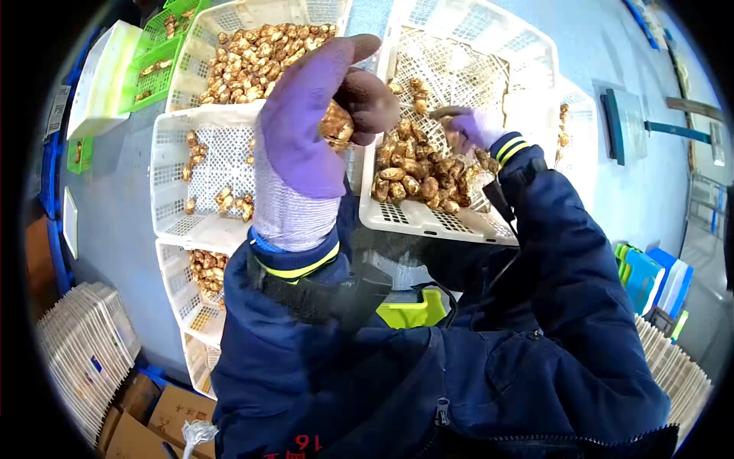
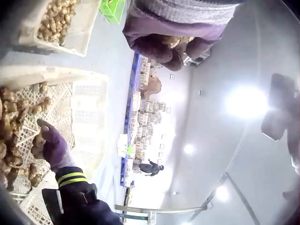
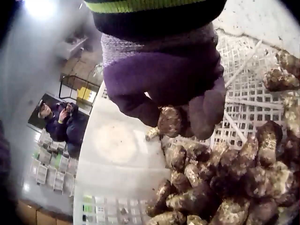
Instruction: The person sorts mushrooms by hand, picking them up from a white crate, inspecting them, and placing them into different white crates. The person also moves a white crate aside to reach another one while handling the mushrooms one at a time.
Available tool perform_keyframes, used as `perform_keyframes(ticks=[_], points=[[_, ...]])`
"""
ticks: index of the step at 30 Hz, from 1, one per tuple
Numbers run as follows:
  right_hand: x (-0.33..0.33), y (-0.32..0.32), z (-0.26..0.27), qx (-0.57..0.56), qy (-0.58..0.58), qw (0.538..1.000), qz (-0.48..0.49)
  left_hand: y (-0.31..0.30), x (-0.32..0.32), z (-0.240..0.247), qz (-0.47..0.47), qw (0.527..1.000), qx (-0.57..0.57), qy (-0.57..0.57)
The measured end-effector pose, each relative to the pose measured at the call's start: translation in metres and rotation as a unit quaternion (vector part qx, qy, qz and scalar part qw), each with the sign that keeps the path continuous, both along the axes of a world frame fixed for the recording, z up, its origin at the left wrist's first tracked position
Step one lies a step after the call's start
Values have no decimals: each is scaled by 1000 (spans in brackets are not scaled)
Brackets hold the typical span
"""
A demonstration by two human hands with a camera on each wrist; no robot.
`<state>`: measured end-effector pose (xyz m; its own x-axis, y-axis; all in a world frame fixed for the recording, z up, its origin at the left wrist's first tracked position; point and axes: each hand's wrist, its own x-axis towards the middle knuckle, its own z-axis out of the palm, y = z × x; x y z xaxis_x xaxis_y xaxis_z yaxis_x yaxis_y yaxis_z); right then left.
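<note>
Purple-coated knit gloves cover both hands. My left hand (image 1: pixel 306 130) is raised in front of the chest, its fingers curled round a stubby brown-and-cream mushroom (image 1: pixel 336 126). Only part of that mushroom shows; the palm hides the rest. Over the white crate (image 1: pixel 436 224), my right hand (image 1: pixel 468 126) points down into it. In the right wrist view, its thumb and fingers pinch a brown mushroom (image 3: pixel 169 122) by its sides. Below lies a heap of similar mushrooms (image 1: pixel 417 164), banked along the crate's near side, with a few loose ones (image 1: pixel 420 96) farther up the mesh floor.
Left of the main crate stands another crate with a large heap of mushrooms (image 1: pixel 264 61). A nearer crate (image 1: pixel 164 176) holds small clusters. Green baskets (image 1: pixel 157 73) stand at far left, stacked white crates (image 1: pixel 88 344) at lower left. Another person (image 2: pixel 151 168) shows in the background.
</note>
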<state>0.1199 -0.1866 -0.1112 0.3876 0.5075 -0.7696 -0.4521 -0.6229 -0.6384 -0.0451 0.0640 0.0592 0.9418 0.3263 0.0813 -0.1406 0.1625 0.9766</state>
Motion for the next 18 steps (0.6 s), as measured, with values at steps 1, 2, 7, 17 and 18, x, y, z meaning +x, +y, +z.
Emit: perform_keyframes(ticks=[1, 2, 7, 17, 18], points=[[11, -9, -9, 78, 47, 995, -38, 0, 0, -3, -6, 999, -36, -7], [16, -15, -22, 108, 69, 991, -49, 2, 0, -5, -9, 997, -70, -13], [29, 26, -32, 18, -27, 984, -177, 4, 3, 2, -25, 992, -111, 50], [18, 56, -64, -273, -417, 866, 47, -10, 12, -6, -17, 999, -49, -1], [28, 38, -75, -168, -337, 926, -31, -11, 11, -7, -13, 999, -52, -9]])
